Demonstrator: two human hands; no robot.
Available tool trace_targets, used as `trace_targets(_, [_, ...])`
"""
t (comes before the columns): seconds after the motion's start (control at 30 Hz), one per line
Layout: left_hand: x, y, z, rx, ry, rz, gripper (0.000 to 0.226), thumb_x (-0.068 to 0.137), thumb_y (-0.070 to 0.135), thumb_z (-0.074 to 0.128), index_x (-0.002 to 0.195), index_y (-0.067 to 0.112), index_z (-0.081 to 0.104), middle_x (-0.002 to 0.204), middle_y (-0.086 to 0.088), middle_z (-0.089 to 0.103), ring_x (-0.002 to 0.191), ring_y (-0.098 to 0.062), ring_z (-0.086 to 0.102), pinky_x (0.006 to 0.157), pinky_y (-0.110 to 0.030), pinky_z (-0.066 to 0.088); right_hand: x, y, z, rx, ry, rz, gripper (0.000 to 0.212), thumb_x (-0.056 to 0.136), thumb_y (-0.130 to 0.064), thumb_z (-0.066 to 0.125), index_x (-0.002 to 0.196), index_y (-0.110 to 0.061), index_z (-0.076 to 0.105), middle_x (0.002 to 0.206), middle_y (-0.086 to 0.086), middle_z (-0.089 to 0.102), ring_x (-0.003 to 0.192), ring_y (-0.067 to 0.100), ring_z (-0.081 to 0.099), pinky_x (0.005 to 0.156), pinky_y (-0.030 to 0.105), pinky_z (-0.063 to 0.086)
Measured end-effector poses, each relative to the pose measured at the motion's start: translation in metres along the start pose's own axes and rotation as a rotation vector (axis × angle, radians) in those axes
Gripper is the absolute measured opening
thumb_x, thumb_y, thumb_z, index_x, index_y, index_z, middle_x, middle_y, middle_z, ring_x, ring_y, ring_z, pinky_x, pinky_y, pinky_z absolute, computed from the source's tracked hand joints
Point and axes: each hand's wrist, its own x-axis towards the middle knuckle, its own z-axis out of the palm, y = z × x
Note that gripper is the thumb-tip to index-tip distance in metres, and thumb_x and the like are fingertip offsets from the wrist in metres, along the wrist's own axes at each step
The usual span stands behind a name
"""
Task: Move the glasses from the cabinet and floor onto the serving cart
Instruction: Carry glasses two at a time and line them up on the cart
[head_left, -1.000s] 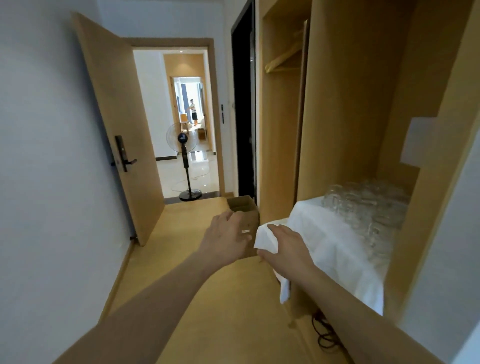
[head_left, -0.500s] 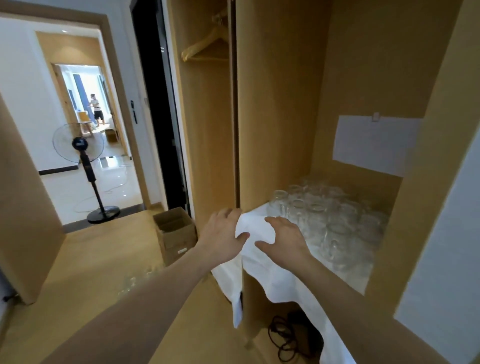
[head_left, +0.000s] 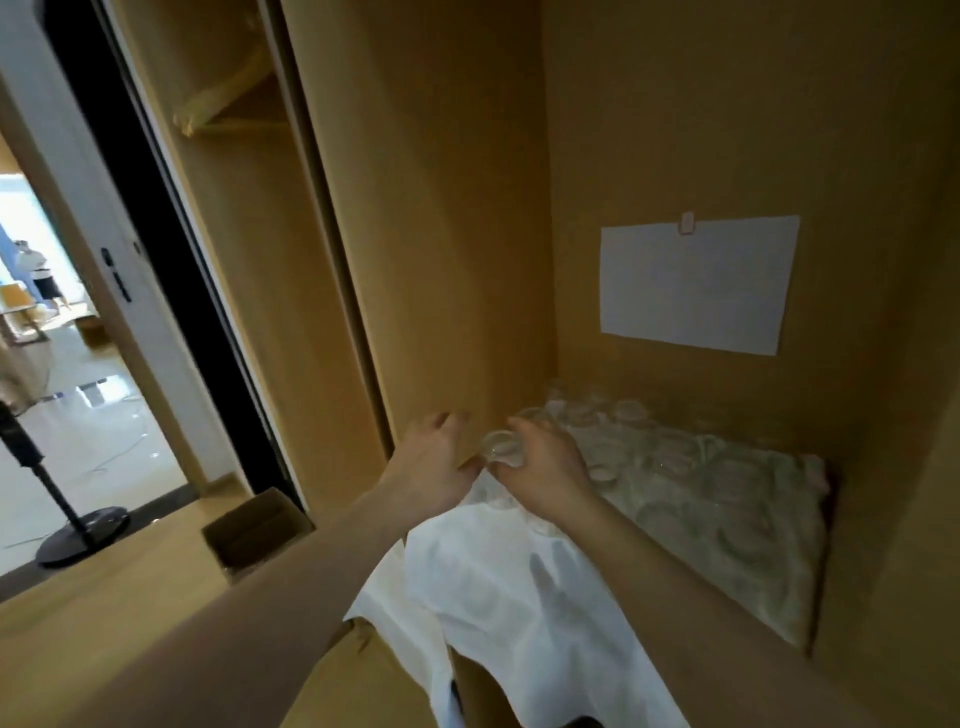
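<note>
In the cabinet (head_left: 467, 208), right hand (head_left: 540, 467) around one glass (head_left: 500, 448), left hand (head_left: 434, 462) loosely curled, holding nothing

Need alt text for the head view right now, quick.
Right hand grips a clear glass at the front of a cabinet shelf crowded with glasses on a white cloth; left hand hovers beside it.

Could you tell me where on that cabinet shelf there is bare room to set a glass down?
The front of the cloth, below the hands, looks free. Behind the right hand, glasses crowd the shelf to the back wall and right edge.
</note>
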Motion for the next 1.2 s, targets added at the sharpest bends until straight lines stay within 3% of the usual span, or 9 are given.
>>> trace_targets(0.13, [0.048,-0.003,0.025,-0.002,-0.052,0.087,0.062,0.095,0.042,0.062,0.148,0.018,0.042,0.146,-0.008,0.049,0.131,-0.031,0.047,0.107,-0.039,0.042,0.028,0.027,-0.006,0.008,0.046,0.074,0.062,0.076,-0.049,0.067,0.135,-0.032,0.057,0.135,-0.005,0.06,0.124,0.023,0.056,0.101,0.036,0.05])
trace_targets(0.23, [0.085,-0.006,0.042,-0.031,-0.083,0.144,0.059,0.093,0.044,0.063,0.143,0.017,0.046,0.138,-0.008,0.053,0.124,-0.031,0.051,0.099,-0.038,0.047,0.047,0.045,-0.008,0.0,0.067,0.136,0.054,0.08,-0.038,0.072,0.132,-0.031,0.06,0.131,-0.006,0.06,0.121,0.02,0.057,0.097,0.029,0.048])
trace_targets(0.37, [0.133,-0.007,0.06,-0.073,-0.115,0.257,0.049,0.091,0.04,0.065,0.13,0.013,0.054,0.118,-0.009,0.059,0.111,-0.033,0.056,0.085,-0.033,0.043,0.069,0.063,-0.011,-0.07,0.117,0.219,0.055,0.077,-0.04,0.071,0.13,-0.03,0.061,0.133,-0.002,0.061,0.122,0.024,0.058,0.096,0.035,0.051])
trace_targets(0.53, [0.191,0.006,0.071,-0.169,-0.173,0.362,0.06,0.095,0.04,0.062,0.147,0.017,0.045,0.135,-0.012,0.055,0.125,-0.032,0.052,0.1,-0.032,0.041,0.094,0.077,-0.025,-0.162,0.168,0.374,0.063,0.081,-0.042,0.072,0.14,-0.026,0.054,0.138,0.002,0.057,0.125,0.025,0.054,0.1,0.034,0.049])
trace_targets(0.73, [0.236,0.029,0.095,-0.314,-0.263,0.423,0.063,0.092,0.045,0.062,0.147,0.019,0.045,0.144,-0.011,0.051,0.132,-0.032,0.048,0.107,-0.037,0.042,0.097,0.104,-0.051,-0.259,0.269,0.524,0.057,0.083,-0.034,0.076,0.136,-0.021,0.059,0.131,0.006,0.062,0.12,0.026,0.059,0.092,0.027,0.047])
trace_targets(0.83, [0.252,0.046,0.106,-0.342,-0.302,0.457,0.065,0.091,0.049,0.059,0.148,0.022,0.043,0.149,-0.006,0.046,0.138,-0.03,0.042,0.112,-0.038,0.038,0.098,0.122,-0.065,-0.298,0.273,0.606,0.067,0.084,-0.036,0.075,0.144,-0.02,0.052,0.138,0.009,0.057,0.125,0.027,0.055,0.1,0.03,0.046])
trace_targets(0.93, [0.27,0.065,0.117,-0.326,-0.336,0.482,0.061,0.095,0.045,0.058,0.15,0.021,0.043,0.147,-0.005,0.048,0.137,-0.027,0.041,0.105,-0.031,0.037,0.106,0.142,-0.082,-0.348,0.257,0.656,0.069,0.084,-0.04,0.074,0.146,-0.021,0.05,0.143,0.008,0.055,0.128,0.026,0.053,0.103,0.03,0.045])
trace_targets(1.1, [0.303,0.099,0.135,-0.317,-0.376,0.472,0.054,0.092,0.041,0.063,0.139,0.016,0.052,0.135,-0.013,0.056,0.125,-0.034,0.052,0.1,-0.038,0.047,0.135,0.177,-0.102,-0.39,0.183,0.71,0.072,0.084,-0.041,0.073,0.147,-0.018,0.048,0.142,0.01,0.054,0.128,0.03,0.053,0.101,0.036,0.048])
trace_targets(1.2, [0.322,0.12,0.147,-0.298,-0.388,0.466,0.056,0.093,0.041,0.063,0.143,0.018,0.05,0.137,-0.012,0.055,0.125,-0.032,0.053,0.101,-0.038,0.048,0.154,0.201,-0.107,-0.374,0.11,0.718,0.069,0.077,-0.048,0.073,0.138,-0.021,0.056,0.132,0.007,0.061,0.116,0.028,0.06,0.094,0.037,0.054])
